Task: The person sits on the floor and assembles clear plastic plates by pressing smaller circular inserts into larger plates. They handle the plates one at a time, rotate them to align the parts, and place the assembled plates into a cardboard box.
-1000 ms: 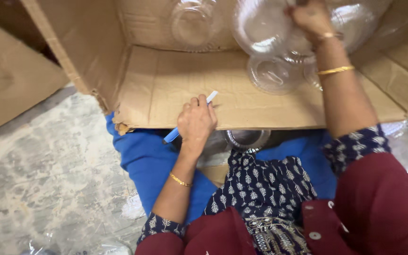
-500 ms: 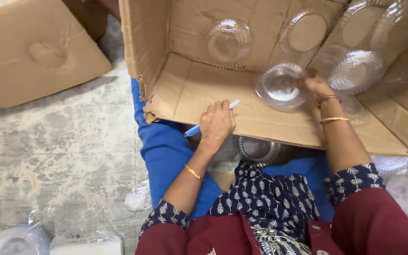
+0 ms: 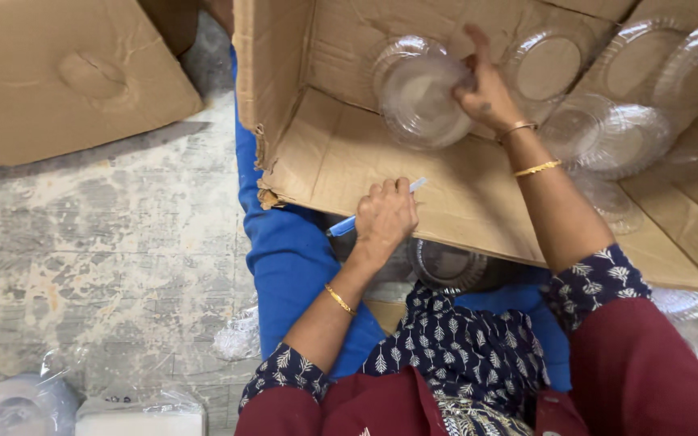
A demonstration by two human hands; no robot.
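**Hands at the open carton: one bowl held, one pen held**

Right hand (image 3: 490, 93) reaches into the cardboard carton (image 3: 446, 194), lying on its side with the mouth toward the person. Its grip is closed on the rim of a clear plastic bowl (image 3: 423, 101), held tilted near the carton's back left corner, above the carton's lower wall. Left hand (image 3: 385, 216) rests on the front edge of that lower wall, fingers curled shut around a blue-and-white pen (image 3: 349, 224), whose tip pokes out past the knuckles.

Open room: bare cardboard runs along the lower wall between the two hands; the carton's left wall stands just beside the bowl. Right half of the carton is crowded.

Count: at least four more clear bowls (image 3: 603, 133) lean against the back and right side; exact number unclear, they overlap. One more bowl (image 3: 446, 266) sits under the carton's front edge, on the lap. One flat cardboard sheet (image 3: 58, 73) lies on the floor (image 3: 107, 242) at far left. Wrapped plastic ware (image 3: 10, 408) sits at the floor's near left corner.
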